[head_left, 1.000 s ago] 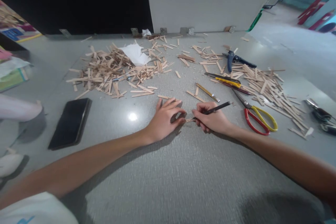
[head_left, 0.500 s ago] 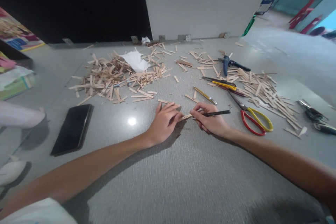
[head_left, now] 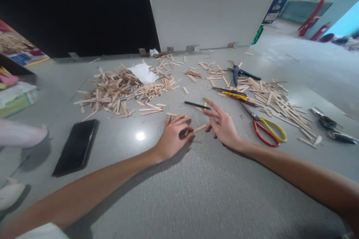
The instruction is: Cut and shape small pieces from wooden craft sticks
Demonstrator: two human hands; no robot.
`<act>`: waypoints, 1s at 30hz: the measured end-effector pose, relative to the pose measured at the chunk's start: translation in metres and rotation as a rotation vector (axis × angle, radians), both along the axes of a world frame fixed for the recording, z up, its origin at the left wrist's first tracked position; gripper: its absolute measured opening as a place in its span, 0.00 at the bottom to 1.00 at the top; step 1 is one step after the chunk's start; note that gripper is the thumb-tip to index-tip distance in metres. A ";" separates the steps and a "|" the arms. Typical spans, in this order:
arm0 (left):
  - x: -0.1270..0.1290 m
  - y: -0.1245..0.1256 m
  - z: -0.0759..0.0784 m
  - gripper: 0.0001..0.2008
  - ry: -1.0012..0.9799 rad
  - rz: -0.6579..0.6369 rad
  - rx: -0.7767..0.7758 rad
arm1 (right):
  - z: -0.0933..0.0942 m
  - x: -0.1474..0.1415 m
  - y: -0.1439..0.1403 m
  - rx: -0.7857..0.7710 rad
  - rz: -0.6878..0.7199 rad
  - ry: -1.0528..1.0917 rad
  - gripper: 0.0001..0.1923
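My left hand point(head_left: 174, 136) rests on the grey table, thumb and fingers pinching the left end of a short, flat wooden stick point(head_left: 200, 128). Small dark marks show on the stick. Close by on the right, my right hand point(head_left: 223, 125) has its fingers stretched forward and apart. Its lower fingertips come near the stick's right end; whether they touch it I cannot tell. A black pencil point(head_left: 196, 105) lies just beyond, its right end by the right fingertips. The yellow craft knife point(head_left: 207, 101) is mostly hidden behind the same fingers.
Heaps of wooden sticks point(head_left: 112, 89) lie at back left and right, with white paper point(head_left: 144, 73) on the left heap. Scissors point(head_left: 265, 127), a black-and-yellow cutter point(head_left: 232, 93) and blue-handled cutters point(head_left: 236, 74) lie right; a phone point(head_left: 75, 147) lies left.
My right hand has let go of the black pencil, which now lies ahead of the stick, and its fingers have spread forward. My left hand still pinches the stick. The view has shifted slightly.
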State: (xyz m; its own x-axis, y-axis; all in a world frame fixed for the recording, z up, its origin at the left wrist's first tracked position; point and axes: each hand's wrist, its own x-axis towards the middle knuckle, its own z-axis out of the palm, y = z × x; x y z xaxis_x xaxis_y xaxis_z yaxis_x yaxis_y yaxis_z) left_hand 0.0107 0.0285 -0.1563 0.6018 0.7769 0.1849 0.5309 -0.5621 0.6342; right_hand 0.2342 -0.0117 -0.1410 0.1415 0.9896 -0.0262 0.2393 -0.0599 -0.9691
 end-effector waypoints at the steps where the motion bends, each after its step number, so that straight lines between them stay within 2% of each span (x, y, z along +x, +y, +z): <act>1: -0.001 0.000 -0.001 0.05 -0.004 -0.004 0.010 | 0.000 -0.001 -0.001 0.000 0.010 0.000 0.40; 3: -0.002 0.001 -0.002 0.07 -0.008 -0.016 0.027 | 0.000 0.000 -0.002 0.003 0.031 -0.019 0.36; 5: -0.003 0.001 -0.003 0.09 -0.008 -0.025 0.043 | 0.004 0.004 0.000 0.035 0.047 -0.114 0.28; 7: -0.003 0.002 -0.004 0.10 -0.006 -0.033 0.065 | 0.011 0.014 0.006 0.123 0.065 -0.341 0.19; 9: -0.004 0.002 -0.006 0.11 -0.009 -0.037 0.090 | 0.019 0.031 0.014 0.240 0.101 -0.678 0.11; 11: -0.004 0.002 -0.007 0.12 -0.011 -0.042 0.102 | 0.024 0.050 0.022 0.245 0.094 -0.943 0.09; 13: -0.004 0.001 -0.008 0.12 -0.013 -0.045 0.105 | 0.025 0.066 0.029 0.204 0.103 -1.069 0.09; 16: -0.004 -0.001 -0.008 0.11 -0.030 -0.043 0.135 | 0.024 0.082 0.034 0.175 0.113 -1.102 0.13; 19: -0.002 -0.005 -0.006 0.12 -0.071 -0.043 0.249 | 0.030 0.087 0.036 0.199 0.060 -1.100 0.12; 22: 0.000 -0.010 -0.002 0.13 -0.086 -0.105 0.362 | 0.050 0.085 0.034 0.288 -0.028 -1.061 0.12; 26: 0.000 -0.014 0.001 0.14 -0.008 -0.159 0.405 | 0.086 0.072 0.020 0.384 -0.101 -0.887 0.13; 30: -0.001 -0.016 0.002 0.15 0.044 -0.202 0.431 | 0.107 0.061 0.000 0.416 -0.023 -0.843 0.11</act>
State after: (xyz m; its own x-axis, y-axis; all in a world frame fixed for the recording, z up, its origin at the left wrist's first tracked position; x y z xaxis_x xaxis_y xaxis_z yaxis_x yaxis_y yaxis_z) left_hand 0.0098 0.0123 -0.1545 0.7473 0.5016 0.4357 0.4051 -0.8638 0.2997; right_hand 0.2953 -0.0118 -0.0343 -0.0278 0.8933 0.4485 0.8747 0.2389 -0.4216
